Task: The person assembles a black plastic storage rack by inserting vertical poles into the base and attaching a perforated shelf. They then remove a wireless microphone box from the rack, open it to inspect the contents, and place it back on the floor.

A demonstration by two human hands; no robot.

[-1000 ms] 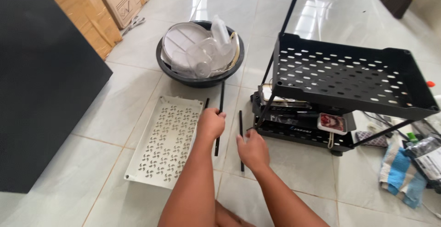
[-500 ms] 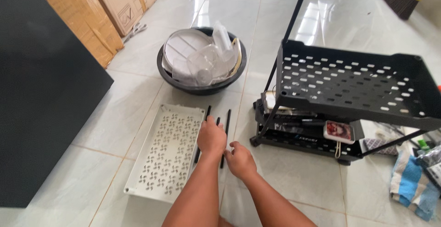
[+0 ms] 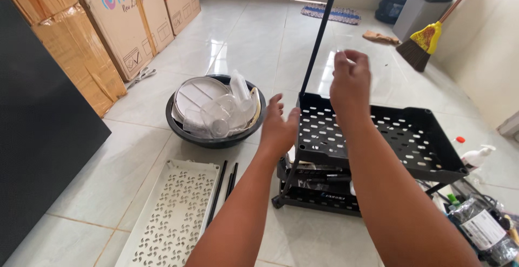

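Head view: left hand [image 3: 278,129] is raised with its grip open, fingers spread, holding nothing, just beside the near-left corner of the black perforated tray [image 3: 378,137]. Right hand [image 3: 351,83] is lifted above the tray's back edge, fingers loosely curled; whether it holds anything cannot be told. Black upright pole [image 3: 318,40] rises from the tray's back-left corner, just left of the right hand. On the floor, thin black rods [image 3: 224,186] lie beside a white perforated panel [image 3: 173,215]. Dark basin [image 3: 216,113] of clear plastic parts sits behind them.
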